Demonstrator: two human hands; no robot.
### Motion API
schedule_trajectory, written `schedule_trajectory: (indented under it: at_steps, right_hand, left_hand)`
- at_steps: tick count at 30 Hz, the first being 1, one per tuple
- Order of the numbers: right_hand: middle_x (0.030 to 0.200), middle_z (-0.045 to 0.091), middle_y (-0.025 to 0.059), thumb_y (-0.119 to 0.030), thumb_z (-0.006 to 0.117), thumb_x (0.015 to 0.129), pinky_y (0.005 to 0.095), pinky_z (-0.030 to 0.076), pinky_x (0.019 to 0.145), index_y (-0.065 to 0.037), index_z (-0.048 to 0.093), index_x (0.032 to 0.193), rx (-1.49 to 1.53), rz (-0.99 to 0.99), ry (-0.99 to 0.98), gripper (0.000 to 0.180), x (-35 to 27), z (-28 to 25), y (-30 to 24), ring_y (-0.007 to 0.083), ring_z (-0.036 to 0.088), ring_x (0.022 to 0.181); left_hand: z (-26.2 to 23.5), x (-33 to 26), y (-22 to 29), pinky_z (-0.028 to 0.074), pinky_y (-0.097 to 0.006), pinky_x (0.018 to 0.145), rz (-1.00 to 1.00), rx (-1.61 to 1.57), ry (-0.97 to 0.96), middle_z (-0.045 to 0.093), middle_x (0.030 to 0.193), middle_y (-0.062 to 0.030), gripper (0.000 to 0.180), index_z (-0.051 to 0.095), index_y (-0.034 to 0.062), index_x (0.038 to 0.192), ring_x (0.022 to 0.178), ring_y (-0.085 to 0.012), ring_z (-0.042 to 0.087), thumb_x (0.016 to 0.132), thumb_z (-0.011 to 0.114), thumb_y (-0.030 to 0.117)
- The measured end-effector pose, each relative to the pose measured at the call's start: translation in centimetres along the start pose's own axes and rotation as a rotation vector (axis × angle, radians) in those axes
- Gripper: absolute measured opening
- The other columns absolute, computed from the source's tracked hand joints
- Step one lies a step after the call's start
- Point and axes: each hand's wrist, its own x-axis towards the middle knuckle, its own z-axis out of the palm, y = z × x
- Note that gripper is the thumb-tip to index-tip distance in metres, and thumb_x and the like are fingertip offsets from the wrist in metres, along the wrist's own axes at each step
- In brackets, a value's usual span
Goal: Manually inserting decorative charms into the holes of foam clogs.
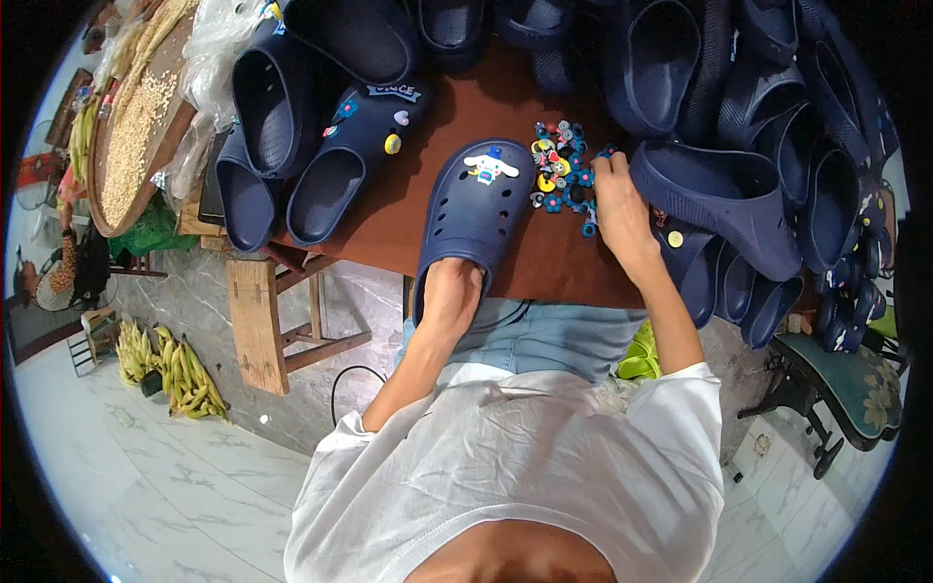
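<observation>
A dark blue clog (465,209) lies on the brown tabletop in front of me, its toe pointing away. On its toe sits a white long-eared character charm (491,168); several vent holes around it are bare. My left hand (451,291) reaches into the clog's foot opening, and its fingers are hidden inside. To the right of the clog is a loose pile of small colourful shoe charms (554,180). At the pile's right edge is my right hand (620,199), fingers curled together and tips pressed close; I cannot make out what is between them.
More blue clogs crowd the table's far side, including a charm-covered one (350,155) at left and a tilted one (719,204) beside my right hand. Further left are a round tray of pale kernels (121,180) and a wooden stool (258,321). A padded chair (850,389) stands at right.
</observation>
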Motion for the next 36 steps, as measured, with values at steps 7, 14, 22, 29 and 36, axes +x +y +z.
schedule_trajectory:
  at_steps: [7, 14, 22, 29, 36]
  right_hand:
    - [0.106, 0.05, 0.0225, 0.004, 0.056, 0.084, 0.0502, 0.051, 0.079, 0.006, 0.052, 0.105, 0.057, -0.104, 0.088, 0.022, -1.1, -0.2, -0.7, 0.0441, 0.058, 0.096]
    - [0.101, 0.052, 0.0192, 0.0, 0.056, 0.088, 0.0451, 0.049, 0.08, 0.001, 0.053, 0.105, 0.3, -0.208, 0.272, 0.017, -3.8, -1.4, -3.7, 0.0373, 0.059, 0.092]
    - [0.105, 0.058, 0.009, 0.0, 0.056, 0.097, 0.0251, 0.052, 0.08, 0.001, 0.06, 0.116, 1.108, -0.203, -0.222, 0.019, -3.9, -0.7, -7.3, 0.0146, 0.064, 0.093]
    - [0.098, 0.07, 0.0099, -0.001, 0.065, 0.092, 0.0254, 0.056, 0.079, 0.003, 0.062, 0.106, 1.33, -0.023, -0.325, 0.016, -3.2, 0.3, -6.2, 0.015, 0.071, 0.09]
    - [0.093, 0.07, 0.0086, -0.002, 0.067, 0.091, 0.0266, 0.055, 0.084, 0.003, 0.063, 0.102, 1.346, 0.018, -0.506, 0.012, -1.6, -0.6, -5.5, 0.0146, 0.069, 0.091]
  left_hand:
    - [0.1, 0.1, 0.2, 0.047, -0.024, 0.072, 0.004, -0.026, -0.025, 0.064, 0.103, -0.0014, 0.019, 0.063, 0.0035, 0.107, 0.088, -0.0119, 0.059, 0.097, 0.048, 0.007]
    - [-0.6, 0.3, 0.2, 0.048, -0.029, 0.088, 0.002, -0.001, -0.062, 0.062, 0.115, -0.0054, 0.025, 0.058, -0.0023, 0.119, 0.101, -0.0158, 0.059, 0.098, 0.047, 0.007]
    - [0.7, -0.4, 0.4, 0.047, -0.032, 0.096, 0.056, 0.025, -0.057, 0.06, 0.125, -0.0091, 0.032, 0.054, -0.0042, 0.127, 0.112, -0.0193, 0.059, 0.098, 0.048, 0.007]
    - [0.7, -0.9, 0.0, 0.047, -0.031, 0.095, 0.139, 0.086, -0.105, 0.061, 0.124, -0.0083, 0.033, 0.055, -0.0009, 0.127, 0.111, -0.017, 0.059, 0.095, 0.056, 0.007]
    - [-0.4, -0.8, -0.3, 0.047, -0.029, 0.094, 0.121, 0.181, -0.136, 0.063, 0.122, -0.0072, 0.031, 0.058, -0.0009, 0.125, 0.109, -0.0143, 0.06, 0.095, 0.058, 0.008]
